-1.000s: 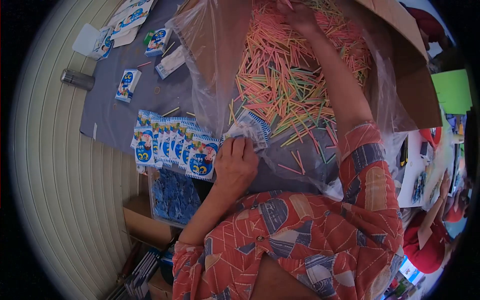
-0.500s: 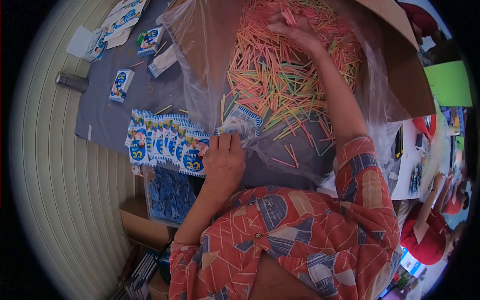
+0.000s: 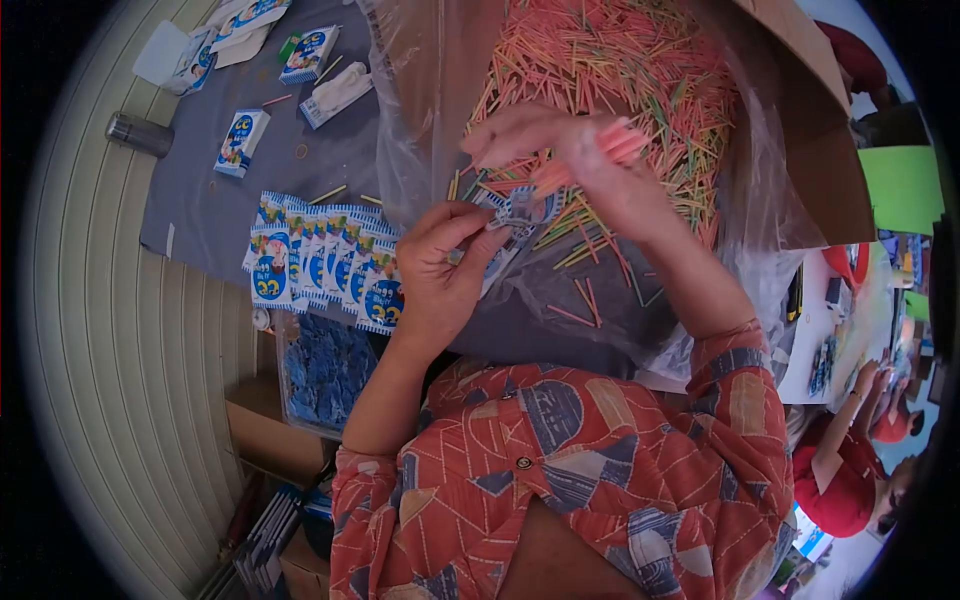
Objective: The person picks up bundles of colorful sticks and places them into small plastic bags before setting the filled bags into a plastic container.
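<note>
My left hand pinches the edge of a small, clear-and-blue printed packet between thumb and fingers. Just above it, my right hand is closed around a bunch of thin pink and peach sticks, whose lower ends point toward the packet. Motion smears the right fingers somewhat. Beyond both hands spreads a large heap of pink, yellow and green sticks on clear plastic. To the left of my left hand, several blue-and-white packets overlap in a row.
A cardboard box flanks the heap on the right, with a plastic liner. Small printed boxes and a metal flask are at left. Below the packets sits a bin of blue pieces. A person in red is at far right.
My right hand has come back from the heap toward my left hand with the sticks. My left hand has turned and now pinches the packet that lay beside its fingertips.
</note>
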